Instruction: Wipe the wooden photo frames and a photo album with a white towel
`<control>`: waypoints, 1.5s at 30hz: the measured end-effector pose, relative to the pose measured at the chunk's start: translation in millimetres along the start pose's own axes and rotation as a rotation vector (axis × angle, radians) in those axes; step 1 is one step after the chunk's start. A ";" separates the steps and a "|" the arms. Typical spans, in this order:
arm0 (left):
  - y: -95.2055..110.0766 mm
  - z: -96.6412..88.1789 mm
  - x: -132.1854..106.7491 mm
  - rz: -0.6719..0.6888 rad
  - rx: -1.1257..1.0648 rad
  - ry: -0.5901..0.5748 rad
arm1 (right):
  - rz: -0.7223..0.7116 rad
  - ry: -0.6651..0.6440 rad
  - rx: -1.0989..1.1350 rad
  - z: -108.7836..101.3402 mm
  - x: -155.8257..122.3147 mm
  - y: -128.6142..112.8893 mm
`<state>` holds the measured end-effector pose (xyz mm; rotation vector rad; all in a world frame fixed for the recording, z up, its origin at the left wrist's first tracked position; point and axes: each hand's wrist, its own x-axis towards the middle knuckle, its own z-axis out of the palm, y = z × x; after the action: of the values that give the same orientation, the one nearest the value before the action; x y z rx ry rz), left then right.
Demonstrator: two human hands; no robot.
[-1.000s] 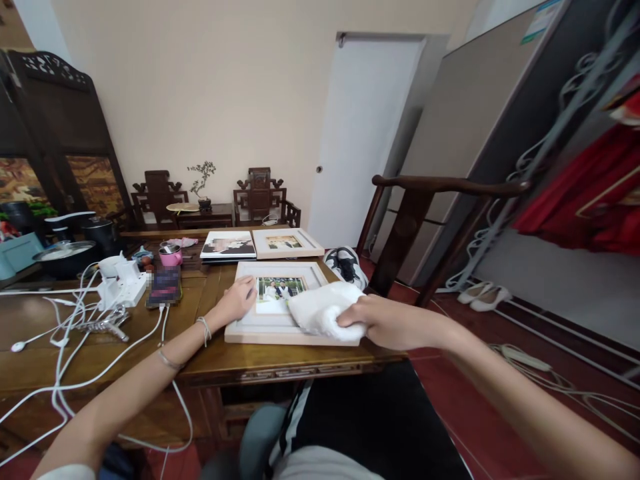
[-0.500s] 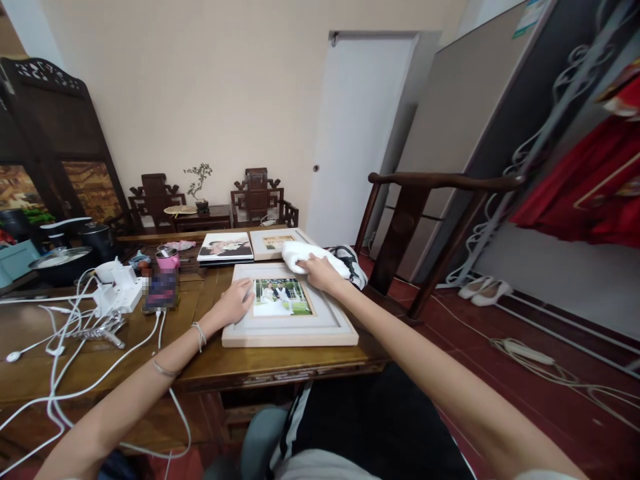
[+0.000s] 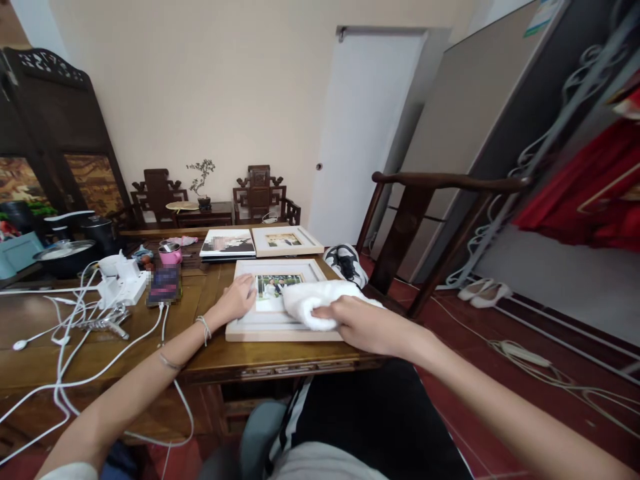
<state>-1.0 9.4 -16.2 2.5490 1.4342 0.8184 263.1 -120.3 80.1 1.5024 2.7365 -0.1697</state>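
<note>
A pale wooden picture frame (image 3: 287,336) with a wedding photo (image 3: 273,288) lies flat on the wooden table, close to its front edge. My left hand (image 3: 238,298) grips the frame's left side, fingers bent over the rim. In my right hand (image 3: 357,321) is a bunched white towel (image 3: 315,301), pressed on the frame's right part. The towel covers the right side of the photo and some of the border. A second framed photo (image 3: 283,240) and a stack topped by a photo print (image 3: 227,243) lie behind.
White cables and a power strip (image 3: 127,283), a phone (image 3: 164,285), a pink cup (image 3: 170,253) and a pot (image 3: 65,257) occupy the table's left. Black-and-white sneakers (image 3: 346,265) rest right of the frames, beside a dark wooden chair (image 3: 405,220).
My right hand has brought the towel from the frame's far right corner down toward its near right side. The left hand stays on the left rim.
</note>
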 end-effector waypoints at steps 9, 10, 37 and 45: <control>-7.0 0.9 4.2 0.023 0.014 -0.007 | 0.139 0.209 -0.160 21.6 114.1 75.1; -7.0 0.9 4.8 0.013 0.012 -0.007 | 0.125 0.195 -0.184 20.8 120.1 76.7; -7.5 1.9 5.6 0.006 0.026 0.005 | 0.152 0.210 -0.152 27.2 136.0 68.9; -7.3 3.7 4.9 -0.004 0.021 0.016 | -0.034 -0.026 -0.123 8.9 60.9 19.8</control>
<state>-2.7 18.0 -20.0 2.5602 1.4595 0.8286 246.7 -59.5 65.5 1.4133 2.6980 -0.0204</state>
